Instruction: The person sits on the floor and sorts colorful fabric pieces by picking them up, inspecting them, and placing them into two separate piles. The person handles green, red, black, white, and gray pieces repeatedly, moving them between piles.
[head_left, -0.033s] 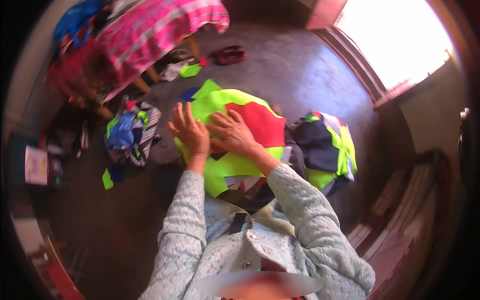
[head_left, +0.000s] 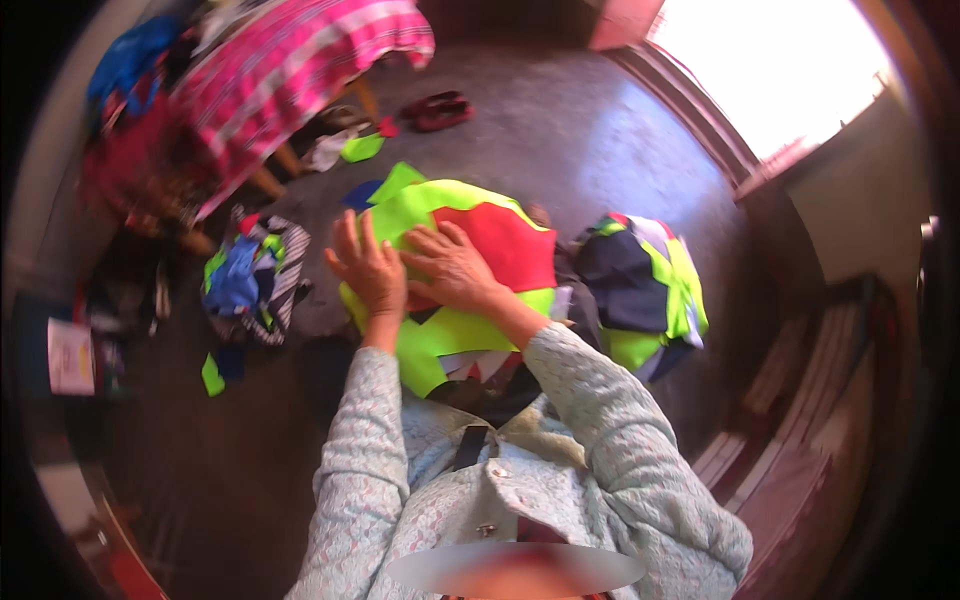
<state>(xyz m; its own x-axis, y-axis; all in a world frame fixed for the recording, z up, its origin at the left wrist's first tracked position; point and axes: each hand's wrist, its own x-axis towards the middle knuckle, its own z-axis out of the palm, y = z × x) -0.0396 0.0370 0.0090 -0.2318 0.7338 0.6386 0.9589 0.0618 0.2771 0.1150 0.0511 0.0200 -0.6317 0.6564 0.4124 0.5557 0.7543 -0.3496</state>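
Red cloth (head_left: 510, 245) lies amid yellow-green cloth (head_left: 425, 345) before the person — one corner points right, long axis partly hidden. Left hand (head_left: 368, 272) and right hand (head_left: 458, 268) overlie the cloth, fingers spread. White paper (head_left: 70, 352) — markings too blurred to read.

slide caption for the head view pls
Left hand and right hand over lime and red cloth, between a blue-and-striped heap and a navy-and-lime heap.

A pale blue-grey, long-sleeved jacket (head_left: 440, 535) is worn, its textured fabric (head_left: 620, 420) apparently flecked with faint pink.
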